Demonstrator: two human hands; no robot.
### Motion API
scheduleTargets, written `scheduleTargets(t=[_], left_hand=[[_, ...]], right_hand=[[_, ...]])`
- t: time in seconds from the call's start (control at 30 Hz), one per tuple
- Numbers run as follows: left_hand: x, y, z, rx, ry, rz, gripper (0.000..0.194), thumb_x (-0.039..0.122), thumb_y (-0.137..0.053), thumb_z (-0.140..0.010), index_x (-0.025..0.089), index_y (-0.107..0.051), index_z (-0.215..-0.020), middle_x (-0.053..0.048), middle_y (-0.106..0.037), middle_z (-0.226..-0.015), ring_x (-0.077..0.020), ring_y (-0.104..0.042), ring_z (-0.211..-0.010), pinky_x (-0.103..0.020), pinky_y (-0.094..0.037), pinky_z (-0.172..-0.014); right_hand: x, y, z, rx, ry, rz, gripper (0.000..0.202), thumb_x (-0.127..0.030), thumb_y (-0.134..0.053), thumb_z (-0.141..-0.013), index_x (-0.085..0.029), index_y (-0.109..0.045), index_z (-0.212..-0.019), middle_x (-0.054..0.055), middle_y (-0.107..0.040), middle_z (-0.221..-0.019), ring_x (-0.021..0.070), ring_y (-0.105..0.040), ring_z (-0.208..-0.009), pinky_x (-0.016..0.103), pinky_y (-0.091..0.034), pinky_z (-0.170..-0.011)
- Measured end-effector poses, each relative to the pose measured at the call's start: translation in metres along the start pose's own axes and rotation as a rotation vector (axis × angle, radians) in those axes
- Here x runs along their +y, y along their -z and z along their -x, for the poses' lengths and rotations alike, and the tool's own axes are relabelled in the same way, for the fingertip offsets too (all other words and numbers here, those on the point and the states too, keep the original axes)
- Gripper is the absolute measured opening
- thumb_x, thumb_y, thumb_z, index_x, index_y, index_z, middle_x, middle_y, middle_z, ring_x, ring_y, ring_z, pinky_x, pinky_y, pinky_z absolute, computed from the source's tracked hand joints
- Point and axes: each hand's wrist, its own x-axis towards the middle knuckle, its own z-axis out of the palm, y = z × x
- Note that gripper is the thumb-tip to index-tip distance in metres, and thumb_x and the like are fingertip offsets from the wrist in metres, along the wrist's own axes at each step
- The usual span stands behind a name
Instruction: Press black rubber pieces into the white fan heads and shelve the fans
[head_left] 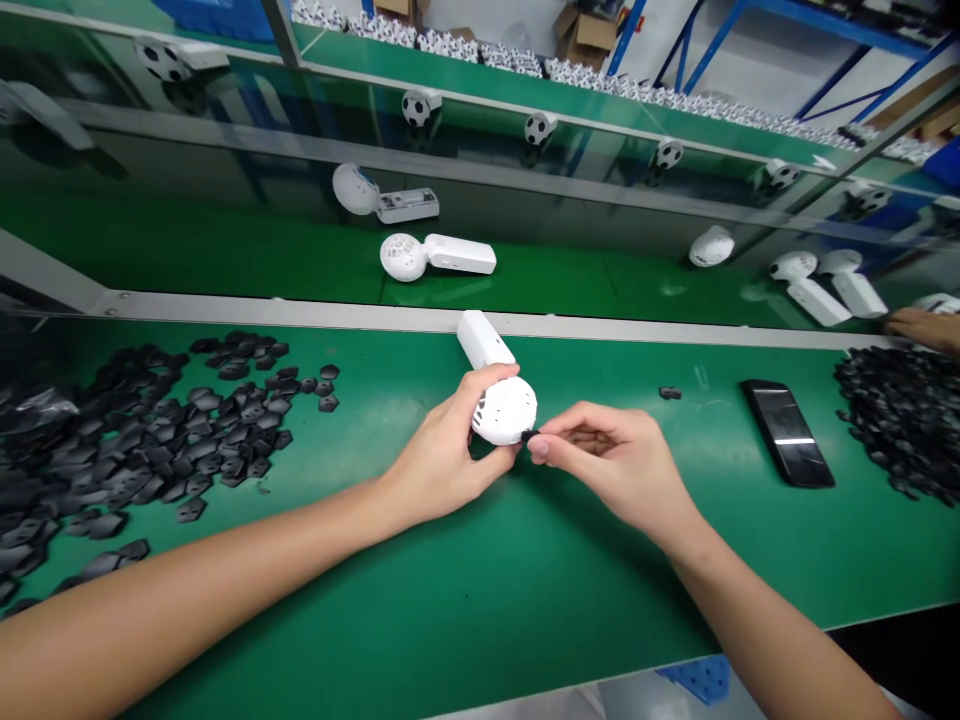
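Note:
My left hand (pixel 450 440) is closed around the round head of a white plastic device (pixel 507 408), thumb below and fingers above. The device's white box-shaped handle (pixel 484 338) points up and away, near the metal rail. The head has slots and small holes in its surface. Between thumb and fingertips, my right hand (pixel 607 450) pinches a small black plastic piece (pixel 529 435) against the lower right edge of the head. Whether that piece sits in a hole there, I cannot tell.
Black pentagon pieces (pixel 202 440) lie heaped at left, smaller black pieces (pixel 900 420) at right. A phone (pixel 787 432) and a tiny black part (pixel 670 393) lie to my right. Behind the rail (pixel 337 312), a green belt (pixel 570 275) carries white devices (pixel 457 254). Another person's hand (pixel 926 328) shows far right.

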Motion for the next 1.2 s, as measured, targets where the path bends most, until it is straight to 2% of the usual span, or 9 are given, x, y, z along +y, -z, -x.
scheduleTargets(t=[0.33,0.5,0.63,0.73,0.8,0.9,1.0,1.1,1.2], left_hand=[[0.004,-0.005,0.001,-0.04,0.07,0.028,0.091,0.057,-0.084,-0.082,0.038,-0.03,-0.153,-0.004,-0.063,-0.13,-0.0224,-0.065,-0.104,-0.034,-0.054,-0.084],[0.004,-0.007,0.0,-0.014,0.079,-0.014,0.083,0.051,-0.084,-0.086,0.04,-0.034,-0.151,-0.001,-0.064,-0.13,-0.02,-0.065,-0.103,-0.032,-0.053,-0.086],[0.006,-0.007,0.003,0.018,0.059,0.048,0.085,0.052,-0.084,-0.085,0.037,-0.033,-0.151,-0.003,-0.063,-0.132,-0.019,-0.066,-0.104,-0.03,-0.054,-0.086],[0.007,-0.006,0.004,-0.001,0.06,0.072,0.07,0.05,-0.076,-0.093,0.033,-0.037,-0.148,-0.004,-0.063,-0.129,-0.0175,-0.065,-0.098,-0.027,-0.053,-0.08],[0.007,-0.003,0.002,-0.019,0.074,0.045,0.058,0.049,-0.07,-0.097,0.031,-0.041,-0.145,-0.003,-0.065,-0.119,-0.0149,-0.063,-0.087,-0.025,-0.051,-0.073],[0.007,0.004,-0.002,-0.024,0.036,-0.016,0.054,0.047,-0.069,-0.097,0.028,-0.045,-0.142,-0.001,-0.065,-0.102,-0.0126,-0.057,-0.073,-0.023,-0.047,-0.064],[0.008,0.013,-0.007,-0.016,-0.023,-0.059,0.051,0.045,-0.07,-0.096,0.027,-0.05,-0.139,-0.001,-0.064,-0.101,-0.0118,-0.054,-0.07,-0.023,-0.044,-0.061],[0.006,0.018,-0.009,0.008,-0.036,-0.046,0.048,0.042,-0.07,-0.096,0.026,-0.052,-0.138,-0.002,-0.063,-0.107,-0.0128,-0.055,-0.076,-0.024,-0.045,-0.066],[0.0,0.016,-0.008,0.034,-0.012,0.01,0.052,0.042,-0.07,-0.096,0.026,-0.05,-0.14,-0.005,-0.062,-0.117,-0.0159,-0.058,-0.087,-0.027,-0.048,-0.074]], right_hand=[[0.002,-0.016,0.0,0.161,0.227,0.272,0.023,-0.036,-0.087,-0.086,-0.02,-0.076,-0.075,-0.003,-0.074,-0.07,0.009,-0.066,-0.057,0.02,-0.051,-0.055],[0.012,-0.019,-0.002,0.174,0.259,0.311,0.022,-0.034,-0.085,-0.088,-0.02,-0.076,-0.074,-0.002,-0.074,-0.072,0.0102,-0.063,-0.059,0.024,-0.048,-0.056],[0.011,-0.015,-0.011,0.137,0.448,0.351,0.03,-0.038,-0.085,-0.089,-0.018,-0.068,-0.075,0.0,-0.068,-0.071,0.0112,-0.058,-0.063,0.027,-0.045,-0.06],[0.004,0.018,-0.019,-0.092,0.476,0.375,0.022,-0.041,-0.071,-0.101,-0.02,-0.072,-0.096,0.004,-0.074,-0.094,0.0161,-0.068,-0.086,0.03,-0.053,-0.08],[0.004,0.059,-0.021,-0.15,0.27,0.408,0.03,-0.044,-0.055,-0.109,-0.024,-0.073,-0.122,0.005,-0.076,-0.113,0.0188,-0.071,-0.102,0.031,-0.056,-0.085],[0.02,0.129,-0.017,0.282,0.043,0.592,0.036,-0.051,-0.059,-0.104,-0.022,-0.075,-0.117,0.008,-0.076,-0.107,0.0225,-0.071,-0.095,0.035,-0.055,-0.081],[0.045,0.179,-0.013,0.231,-0.171,0.705,0.032,-0.049,-0.07,-0.095,-0.022,-0.075,-0.112,0.008,-0.076,-0.103,0.0235,-0.069,-0.091,0.036,-0.053,-0.079],[0.061,0.194,-0.014,0.116,-0.25,0.659,0.037,-0.05,-0.073,-0.091,-0.023,-0.075,-0.115,0.007,-0.073,-0.1,0.0227,-0.067,-0.089,0.035,-0.051,-0.076],[0.061,0.189,-0.017,0.151,-0.251,0.719,0.036,-0.05,-0.077,-0.086,-0.021,-0.078,-0.107,0.007,-0.07,-0.094,0.0211,-0.063,-0.085,0.036,-0.048,-0.076]])
